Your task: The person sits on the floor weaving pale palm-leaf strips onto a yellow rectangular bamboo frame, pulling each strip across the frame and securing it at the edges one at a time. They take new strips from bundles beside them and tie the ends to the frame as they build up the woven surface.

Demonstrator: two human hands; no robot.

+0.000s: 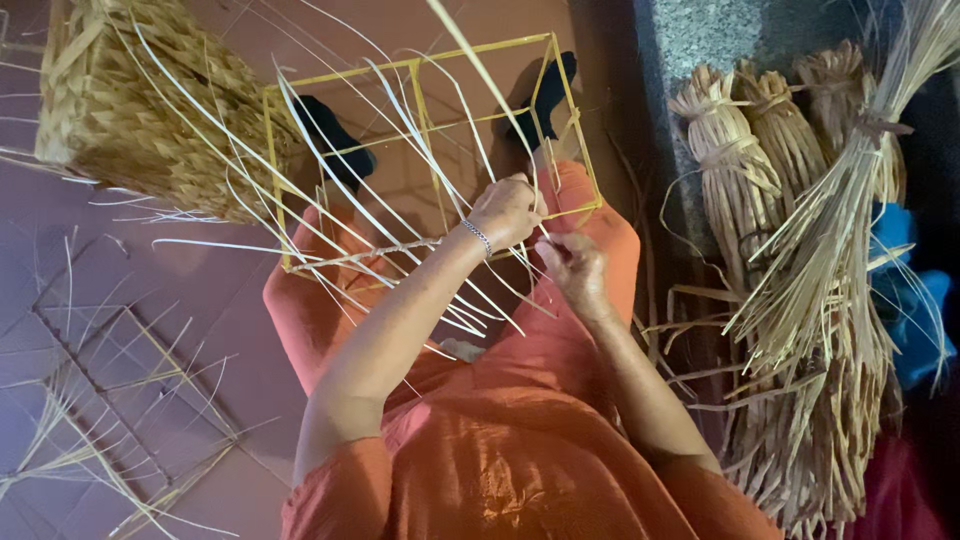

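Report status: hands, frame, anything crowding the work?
Left hand pinching strips at yellow frame on lap. Right hand gripping a strand beside it. Woven basket touching frame's left corner; straw bundles to the right, apart.

Head camera looks steeply down, close over the lap.

A reddish tiled floor (240, 330) carries a woven straw basket (140, 110) at upper left, a bare wire frame (130, 390) with loose strands (lower left), and tied bundles of dried straw (760, 150) at right.
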